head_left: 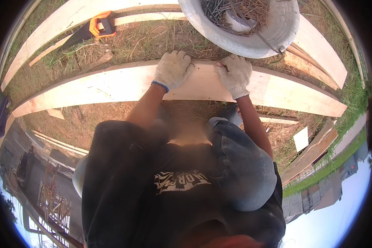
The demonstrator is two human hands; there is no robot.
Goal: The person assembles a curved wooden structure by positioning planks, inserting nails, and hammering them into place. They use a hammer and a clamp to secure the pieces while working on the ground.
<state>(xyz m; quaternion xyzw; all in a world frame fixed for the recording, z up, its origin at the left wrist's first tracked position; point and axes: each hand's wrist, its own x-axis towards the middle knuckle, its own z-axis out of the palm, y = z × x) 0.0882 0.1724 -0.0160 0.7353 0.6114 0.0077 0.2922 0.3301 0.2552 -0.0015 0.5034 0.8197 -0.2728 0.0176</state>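
Observation:
A long pale wooden plank (206, 84) lies across in front of my knees, its shape bent by the lens. My left hand (173, 69), in an off-white knit work glove with a blue cuff edge, grips the plank's far edge left of its middle. In a matching glove, my right hand (236, 75) holds the same edge a short way to the right. The fingers of both hands curl over that edge, and their tips are partly hidden. Just beyond the right hand stands a whitish bucket (192, 18) with many rusty nails (256, 11) inside.
A handsaw (103, 25) with an orange and black handle rests at the far left, by another long board (49, 39). More boards (314, 68) lie right of the bucket. A small pale wood piece (301, 139) sits on the dry grass at right.

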